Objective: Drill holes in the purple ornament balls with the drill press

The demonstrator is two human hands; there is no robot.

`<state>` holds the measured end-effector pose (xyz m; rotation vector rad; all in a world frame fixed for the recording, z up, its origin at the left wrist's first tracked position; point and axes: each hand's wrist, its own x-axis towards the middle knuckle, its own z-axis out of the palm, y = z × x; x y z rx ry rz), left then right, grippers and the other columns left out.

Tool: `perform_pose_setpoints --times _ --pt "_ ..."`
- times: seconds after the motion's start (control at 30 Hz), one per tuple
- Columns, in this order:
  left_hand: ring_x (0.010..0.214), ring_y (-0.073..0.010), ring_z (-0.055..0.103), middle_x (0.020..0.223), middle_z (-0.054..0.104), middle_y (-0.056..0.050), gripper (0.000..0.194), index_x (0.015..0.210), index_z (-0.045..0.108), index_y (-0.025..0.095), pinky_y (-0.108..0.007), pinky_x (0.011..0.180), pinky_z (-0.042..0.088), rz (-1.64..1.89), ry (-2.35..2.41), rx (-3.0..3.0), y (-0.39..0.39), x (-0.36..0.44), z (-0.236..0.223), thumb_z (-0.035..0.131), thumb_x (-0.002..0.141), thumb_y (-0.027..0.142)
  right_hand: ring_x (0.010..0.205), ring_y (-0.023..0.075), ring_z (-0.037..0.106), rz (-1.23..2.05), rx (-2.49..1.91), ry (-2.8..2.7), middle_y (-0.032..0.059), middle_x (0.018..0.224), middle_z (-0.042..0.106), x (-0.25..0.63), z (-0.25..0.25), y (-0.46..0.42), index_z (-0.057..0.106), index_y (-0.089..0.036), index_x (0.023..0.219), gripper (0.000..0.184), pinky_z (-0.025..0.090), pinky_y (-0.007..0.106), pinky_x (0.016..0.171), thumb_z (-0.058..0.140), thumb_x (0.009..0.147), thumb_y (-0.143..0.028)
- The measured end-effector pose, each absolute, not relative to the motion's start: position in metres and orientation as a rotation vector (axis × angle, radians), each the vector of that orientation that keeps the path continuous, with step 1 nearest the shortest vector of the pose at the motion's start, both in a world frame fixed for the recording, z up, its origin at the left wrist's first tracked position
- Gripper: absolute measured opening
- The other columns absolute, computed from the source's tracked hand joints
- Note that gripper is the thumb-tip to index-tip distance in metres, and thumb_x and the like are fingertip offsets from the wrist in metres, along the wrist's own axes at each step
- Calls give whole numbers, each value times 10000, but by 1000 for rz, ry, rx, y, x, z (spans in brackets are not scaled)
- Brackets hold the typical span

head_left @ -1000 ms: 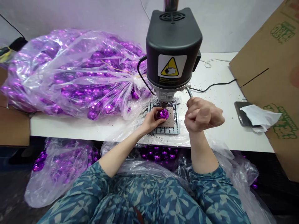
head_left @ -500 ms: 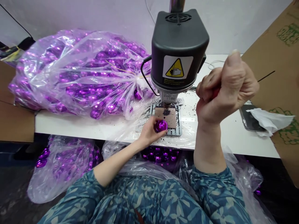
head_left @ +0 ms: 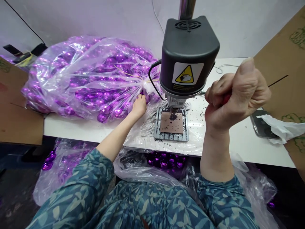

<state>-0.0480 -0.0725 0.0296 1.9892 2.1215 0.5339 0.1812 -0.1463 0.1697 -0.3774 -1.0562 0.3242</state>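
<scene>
My right hand [head_left: 238,95] is closed in a fist around a red handle [head_left: 227,98] to the right of a small black drill press [head_left: 189,47]. On the press's slotted metal base [head_left: 157,132] lies a brown square plate [head_left: 175,125] with a hole and dark shavings. My left hand [head_left: 139,106] is at the gathered mouth of a big clear plastic bag [head_left: 90,73] full of shiny purple faceted balls. Its fingers are curled round a purple ball at the bag's mouth, mostly hidden by the hand.
Under the table edge, purple balls [head_left: 164,161] lie in an open plastic bag. Another bag [head_left: 62,168] hangs at lower left. Cardboard boxes [head_left: 21,108] flank the white table [head_left: 71,127]. A phone [head_left: 262,125] with white tissue [head_left: 277,128] lies right, and dark crumbs are scattered round the base.
My left hand has left the plate, where it held a purple ball, and moved up and left to the bag's mouth. That ball is gone from the plate. My right hand keeps its grip.
</scene>
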Motion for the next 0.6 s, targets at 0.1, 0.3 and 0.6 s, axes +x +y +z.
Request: perform_pose_setpoints --times 0.1,0.3,0.6 --pt "1211 -440 657 1412 556 -274 425 1318 554 100 -554 1025 516 431 2128 1973 -51 -46 22 615 899 67 334 64 294 329 -377 -1060 -45 394 361 182 169 -146 447 -195 491 509 187 298 373 679 894 -401" --pt "1275 -374 622 1371 588 -201 462 1252 554 153 -475 1070 505 656 1972 2040 -45 -55 8 660 815 46 329 56 271 317 -386 -1056 -47 388 348 182 168 -143 409 -190 495 538 169 299 362 673 896 -431" --pt "1157 -356 656 1207 677 -173 497 1296 541 162 -499 1023 524 844 1908 2042 -84 -59 36 713 829 157 355 61 304 298 -466 -1104 -39 426 375 182 167 -149 430 -199 525 507 209 300 360 616 932 -438"
